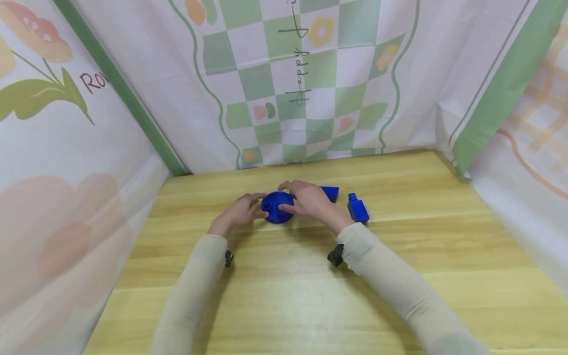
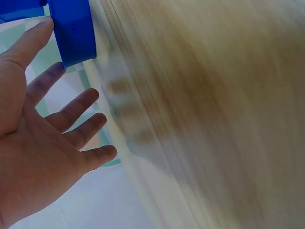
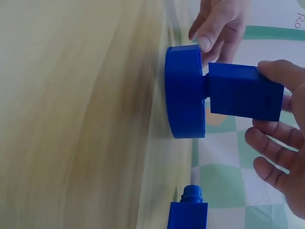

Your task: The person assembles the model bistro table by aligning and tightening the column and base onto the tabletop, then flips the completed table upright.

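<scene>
While right fingers [image 3: 269, 144] are pinching a blue block [image 3: 243, 90], spread left fingers [image 2: 46, 83] are touching the disc [image 3: 183, 95] beside them.

There are three blue blocks [image 3: 245, 90] [image 1: 330, 193] [image 1: 358, 211] and one disc [image 3: 185, 93].

The right grip [image 3: 295, 160] pinches a blue block [image 3: 243, 91], neck [image 3: 206, 87] meeting a round base [image 3: 184, 95].

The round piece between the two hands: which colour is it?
Blue; the right wrist view shows the round piece best.
</scene>
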Demonstrator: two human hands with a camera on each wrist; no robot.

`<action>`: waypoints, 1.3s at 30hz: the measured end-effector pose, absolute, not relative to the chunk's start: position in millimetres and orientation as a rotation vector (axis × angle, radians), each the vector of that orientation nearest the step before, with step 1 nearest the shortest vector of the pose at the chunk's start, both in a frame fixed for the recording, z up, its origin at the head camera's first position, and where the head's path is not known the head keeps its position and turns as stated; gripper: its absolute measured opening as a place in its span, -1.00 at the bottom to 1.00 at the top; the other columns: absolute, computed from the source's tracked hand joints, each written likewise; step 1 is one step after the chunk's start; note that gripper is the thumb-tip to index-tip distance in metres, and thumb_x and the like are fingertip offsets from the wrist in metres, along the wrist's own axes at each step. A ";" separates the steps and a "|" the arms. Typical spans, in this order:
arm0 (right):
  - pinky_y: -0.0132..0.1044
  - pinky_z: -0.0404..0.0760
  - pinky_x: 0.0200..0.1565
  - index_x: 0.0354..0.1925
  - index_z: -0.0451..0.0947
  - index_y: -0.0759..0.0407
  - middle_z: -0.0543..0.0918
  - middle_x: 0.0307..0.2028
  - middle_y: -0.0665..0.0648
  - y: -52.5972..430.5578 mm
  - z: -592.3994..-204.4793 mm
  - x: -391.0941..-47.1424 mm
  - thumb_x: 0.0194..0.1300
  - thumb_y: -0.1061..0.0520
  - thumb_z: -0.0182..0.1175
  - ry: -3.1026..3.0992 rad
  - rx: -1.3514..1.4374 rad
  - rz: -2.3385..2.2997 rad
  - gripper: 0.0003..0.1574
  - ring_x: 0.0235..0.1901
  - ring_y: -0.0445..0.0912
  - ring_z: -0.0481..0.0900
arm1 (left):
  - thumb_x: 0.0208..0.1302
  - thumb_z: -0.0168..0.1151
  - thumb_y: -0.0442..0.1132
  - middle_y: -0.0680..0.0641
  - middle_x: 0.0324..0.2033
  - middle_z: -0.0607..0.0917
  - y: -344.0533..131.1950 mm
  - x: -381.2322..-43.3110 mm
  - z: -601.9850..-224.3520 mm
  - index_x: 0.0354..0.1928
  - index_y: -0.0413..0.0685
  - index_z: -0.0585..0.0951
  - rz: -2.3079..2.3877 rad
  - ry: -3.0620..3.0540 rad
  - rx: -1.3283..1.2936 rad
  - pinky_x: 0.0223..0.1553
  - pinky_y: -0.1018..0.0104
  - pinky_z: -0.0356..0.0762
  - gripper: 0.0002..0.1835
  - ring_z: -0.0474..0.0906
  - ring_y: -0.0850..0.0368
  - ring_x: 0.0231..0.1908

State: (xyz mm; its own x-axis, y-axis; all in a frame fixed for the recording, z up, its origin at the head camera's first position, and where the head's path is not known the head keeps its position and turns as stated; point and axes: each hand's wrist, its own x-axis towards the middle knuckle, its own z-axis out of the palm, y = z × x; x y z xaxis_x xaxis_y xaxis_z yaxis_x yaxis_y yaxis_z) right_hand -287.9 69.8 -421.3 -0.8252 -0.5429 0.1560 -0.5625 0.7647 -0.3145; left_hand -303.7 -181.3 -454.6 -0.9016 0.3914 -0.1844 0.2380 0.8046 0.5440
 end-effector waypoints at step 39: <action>-0.04 0.64 0.09 0.11 0.57 0.12 0.68 -0.02 0.14 47.4 -419.0 -290.3 0.30 -0.27 0.26 -2.866 0.897 0.343 -0.38 0.02 0.07 0.64 | 0.33 0.27 0.13 -0.19 0.41 0.40 -177.9 -299.4 -450.5 0.48 0.31 0.29 0.738 2.707 0.446 0.40 -0.18 0.29 -0.29 0.32 -0.17 0.41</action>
